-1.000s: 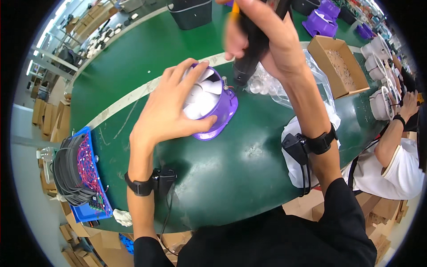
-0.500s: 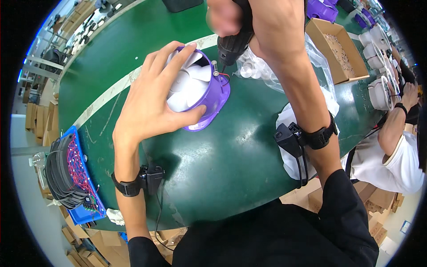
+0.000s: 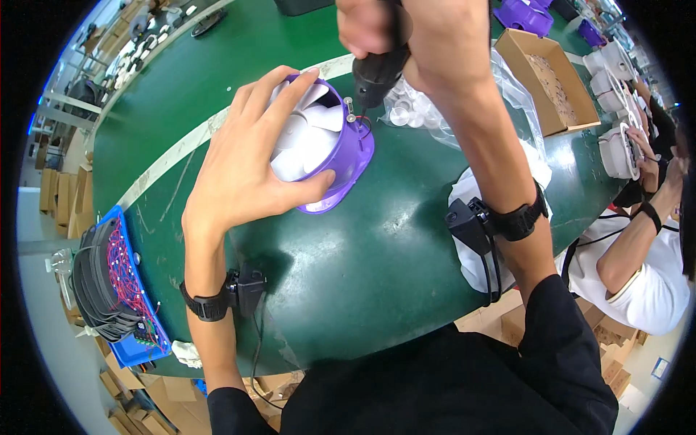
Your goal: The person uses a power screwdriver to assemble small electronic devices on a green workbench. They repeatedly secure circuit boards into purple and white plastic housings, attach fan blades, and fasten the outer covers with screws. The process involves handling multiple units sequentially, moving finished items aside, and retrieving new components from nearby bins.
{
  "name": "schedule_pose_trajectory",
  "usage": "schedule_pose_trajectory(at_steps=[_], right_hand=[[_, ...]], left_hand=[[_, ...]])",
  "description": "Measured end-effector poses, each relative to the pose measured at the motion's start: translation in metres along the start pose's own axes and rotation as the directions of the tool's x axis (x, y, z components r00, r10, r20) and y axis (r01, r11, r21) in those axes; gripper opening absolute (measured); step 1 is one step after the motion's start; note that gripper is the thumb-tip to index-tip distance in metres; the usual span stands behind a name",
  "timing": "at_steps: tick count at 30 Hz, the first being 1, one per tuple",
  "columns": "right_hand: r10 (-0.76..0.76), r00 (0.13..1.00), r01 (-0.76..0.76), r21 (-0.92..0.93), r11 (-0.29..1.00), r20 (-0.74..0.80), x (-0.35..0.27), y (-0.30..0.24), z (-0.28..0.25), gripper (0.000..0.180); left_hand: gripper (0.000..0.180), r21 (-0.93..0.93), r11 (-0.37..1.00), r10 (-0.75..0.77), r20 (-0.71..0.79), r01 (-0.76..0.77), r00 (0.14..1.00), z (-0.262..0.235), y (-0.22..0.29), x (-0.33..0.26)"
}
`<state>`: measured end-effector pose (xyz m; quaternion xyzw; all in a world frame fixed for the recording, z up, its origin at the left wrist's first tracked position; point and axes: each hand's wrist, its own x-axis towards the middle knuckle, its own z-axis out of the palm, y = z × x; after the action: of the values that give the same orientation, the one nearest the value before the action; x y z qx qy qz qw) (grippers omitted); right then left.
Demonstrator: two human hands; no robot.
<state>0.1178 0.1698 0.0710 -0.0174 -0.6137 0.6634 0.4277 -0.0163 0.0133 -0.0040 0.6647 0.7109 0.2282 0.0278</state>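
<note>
A purple fan housing [image 3: 354, 156] with white blades [image 3: 319, 148] stands tilted on the green table. My left hand [image 3: 250, 148] grips its rim, thumb on the near side and fingers across the far edge. At the upper middle my right hand [image 3: 435, 43] is closed around a black power screwdriver [image 3: 377, 76]. The tool's tip points down beside a small clear terminal piece [image 3: 350, 109] on the housing's right side, where a short red wire [image 3: 365, 122] shows. Whether the bit touches a screw is too small to tell.
A clear bag of small translucent caps [image 3: 409, 109] lies right of the tool. Beyond it sits an open cardboard box [image 3: 554, 90] of small parts. At left is a blue tray [image 3: 148, 304] with cables and red wires. A co-worker's arm [image 3: 631, 246] handles white housings [image 3: 616, 152] at right.
My hands and the fan housing have hardly moved; the screwdriver shifts very slightly. At right, the co-worker's arms have moved, and a hand now reaches to a white housing.
</note>
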Motion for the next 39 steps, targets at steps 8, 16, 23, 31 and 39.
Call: schedule_pose_trajectory(at_steps=[8,16,23,31,39], right_hand=[[0.016,0.998,-0.016,0.002,1.000,0.056,0.001,0.004,-0.003,0.034],[0.044,0.971,-0.055,0.043,0.998,0.236,0.001,0.012,-0.006,0.031],[0.053,0.989,-0.057,0.026,0.998,0.137,-0.003,0.010,-0.003,0.025],[-0.065,0.988,0.063,0.019,0.998,0.141,-0.002,0.017,-0.002,0.022],[-0.083,0.993,0.084,-0.007,0.996,0.088,0.001,0.009,-0.005,0.025]], left_hand=[[0.097,0.000,1.000,0.001,-0.007,-0.001,1.000,0.001,0.000,0.001],[0.090,0.053,0.993,0.106,-0.077,-0.103,0.991,0.004,0.004,0.004],[0.096,0.021,0.999,0.042,-0.030,-0.041,0.999,0.002,0.009,0.004],[0.096,0.007,1.000,-0.001,-0.015,0.001,1.000,-0.001,0.007,0.003],[0.094,0.036,0.999,0.026,-0.035,-0.025,0.999,0.001,0.003,0.003]])
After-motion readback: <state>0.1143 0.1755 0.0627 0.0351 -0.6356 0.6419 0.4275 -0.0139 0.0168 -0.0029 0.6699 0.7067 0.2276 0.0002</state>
